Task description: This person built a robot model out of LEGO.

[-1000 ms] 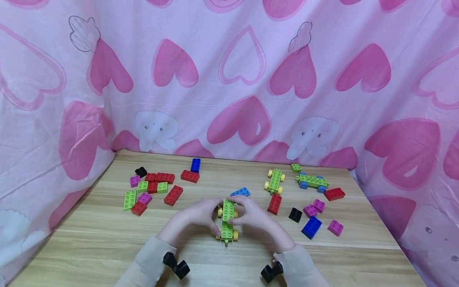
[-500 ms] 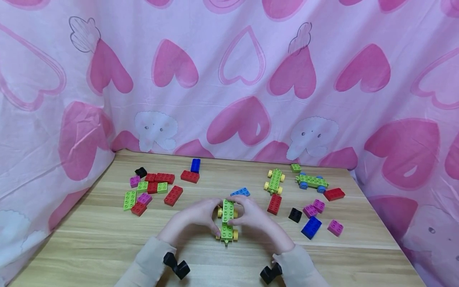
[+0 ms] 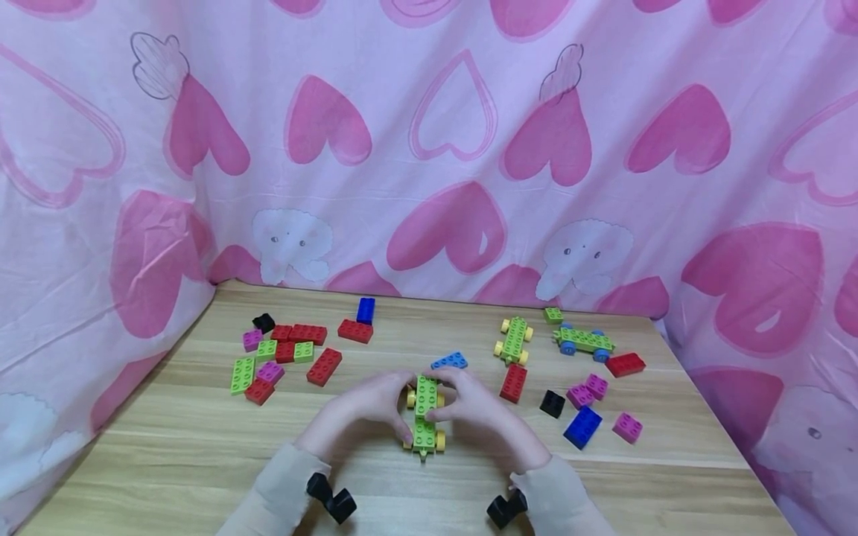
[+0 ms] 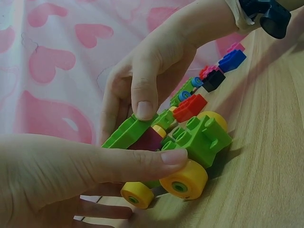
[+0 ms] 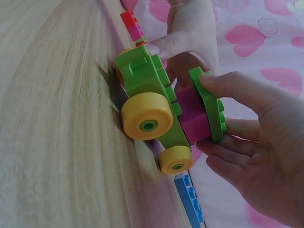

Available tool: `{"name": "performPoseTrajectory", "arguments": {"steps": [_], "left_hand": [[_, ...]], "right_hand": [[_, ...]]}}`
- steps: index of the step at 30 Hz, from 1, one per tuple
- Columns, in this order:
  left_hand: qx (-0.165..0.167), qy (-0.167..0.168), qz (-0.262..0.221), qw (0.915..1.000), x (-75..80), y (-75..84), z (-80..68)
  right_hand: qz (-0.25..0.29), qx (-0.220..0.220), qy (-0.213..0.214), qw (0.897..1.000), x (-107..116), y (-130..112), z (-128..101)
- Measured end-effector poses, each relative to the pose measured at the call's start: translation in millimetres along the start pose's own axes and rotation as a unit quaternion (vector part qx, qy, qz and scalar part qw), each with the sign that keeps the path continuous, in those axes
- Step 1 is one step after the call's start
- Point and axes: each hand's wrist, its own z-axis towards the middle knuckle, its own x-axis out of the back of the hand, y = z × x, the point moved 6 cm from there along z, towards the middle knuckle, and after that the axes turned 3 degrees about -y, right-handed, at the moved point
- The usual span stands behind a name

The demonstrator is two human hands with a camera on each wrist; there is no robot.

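Observation:
Between the hands, on the wooden table, stands a toy car (image 3: 424, 441) with a lime green studded base and yellow wheels. A magenta brick (image 5: 192, 115) sits on one end of its base, and a thin green brick (image 5: 210, 107) lies on top of that, slightly tilted in the right wrist view. My left hand (image 3: 375, 402) grips the car from the left; its thumb lies along the side above a wheel (image 4: 180, 179). With the right hand (image 3: 474, 402), I pinch the thin green brick between thumb and fingers. The left fingertips are partly hidden.
Loose red (image 3: 325, 367), green, magenta and black bricks lie at the left. A blue triangular piece (image 3: 449, 360) is just beyond the hands. To the right are a yellow-wheeled base (image 3: 515, 339), a blue-wheeled base (image 3: 585, 341) and several more bricks. A heart-patterned curtain (image 3: 442, 164) hangs behind.

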Motion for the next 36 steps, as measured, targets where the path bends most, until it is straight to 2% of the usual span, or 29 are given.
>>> {"name": "performPoseTrajectory", "arguments": {"steps": [12,26,36], "left_hand": [[0.007,-0.003,-0.005,1.0000,-0.8,-1.1,1.0],[0.006,0.003,-0.006,1.0000,0.0,0.0,0.8],[-0.007,-0.001,-0.016,0.9999,-1.7,-4.9,1.5]], "right_hand": [[0.003,-0.012,-0.010,1.000,-0.9,-1.1,-0.9],[0.017,-0.019,0.000,1.000,-1.1,-2.2,-0.5],[0.013,-0.022,-0.007,1.000,-1.9,-1.6,-1.4]]}}
